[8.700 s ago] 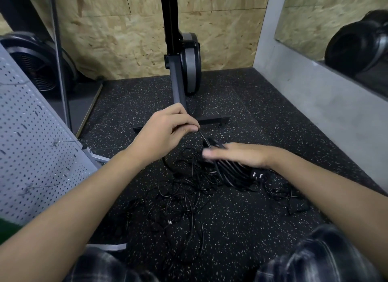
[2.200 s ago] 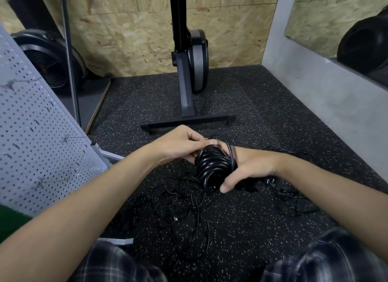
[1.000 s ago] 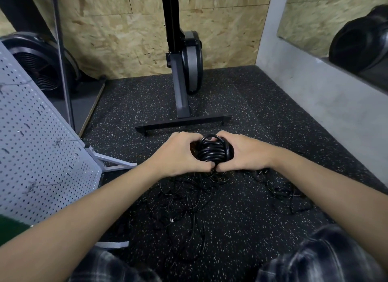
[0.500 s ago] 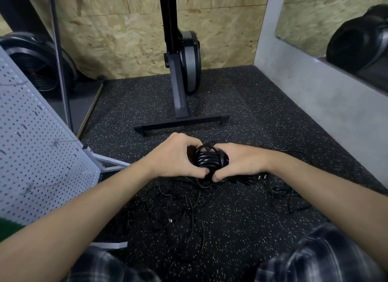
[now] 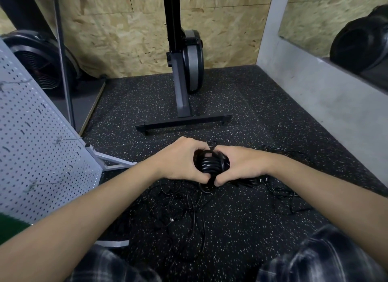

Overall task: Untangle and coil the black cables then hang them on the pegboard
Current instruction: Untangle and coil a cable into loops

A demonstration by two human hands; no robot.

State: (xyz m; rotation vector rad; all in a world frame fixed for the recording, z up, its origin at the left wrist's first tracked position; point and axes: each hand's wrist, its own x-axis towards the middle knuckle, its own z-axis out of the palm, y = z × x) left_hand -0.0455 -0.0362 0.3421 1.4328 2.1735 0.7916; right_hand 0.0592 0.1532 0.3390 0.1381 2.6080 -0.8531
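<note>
Pegboard leans at the far left, its wire hooks carrying no cable, near enough to the seated person that a finished coil could probably go straight onto it. Right of it, thin loose cables sprawl in a tangle on the speckled floor, not yet sorted. Above them the left hand curls its fingers around one side of a tight black coil, thumb tucked beneath, probably squeezing the loops so they cannot spring apart. The coil sits between both hands, raised just off the floor. The right hand wraps the opposite side the same way, its thumb meeting the other underneath, likely to bind or tuck the cable's end. Further right, more stray cable trails across the floor. One cable looks nearly ready to hang, and the rest remain to do.
</note>
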